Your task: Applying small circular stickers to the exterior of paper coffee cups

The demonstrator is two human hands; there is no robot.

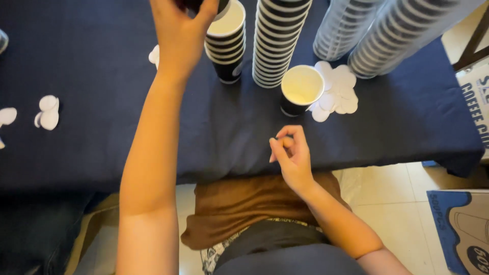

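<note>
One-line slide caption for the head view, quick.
Left hand reaches over a short stack of striped paper cups; right hand hovers, fingers pinched, near a single open cup on a dark tablecloth.

Two hands are in view: the left hand (pixel 178 35) at eleven o'clock and the right hand (pixel 290 155) near the centre. Four stacks of striped paper cups stand on the dark blue surface (pixel 102 76): a short stack (pixel 226 43) at twelve o'clock, a tall stack (pixel 277 40) just right of it, and two leaning stacks, one (pixel 338 28) and another (pixel 397 33), toward one o'clock. One single open cup (pixel 301 89) stands alone. White paper discs lie in three clusters: one (pixel 336 91) beside the single cup, one (pixel 48 112) at nine o'clock, one (pixel 154 55) by the left wrist; the discs overlap, so their number cannot be told. Two printed cartons show at three and four o'clock, one (pixel 476 107) above the other (pixel 461 229).
</note>
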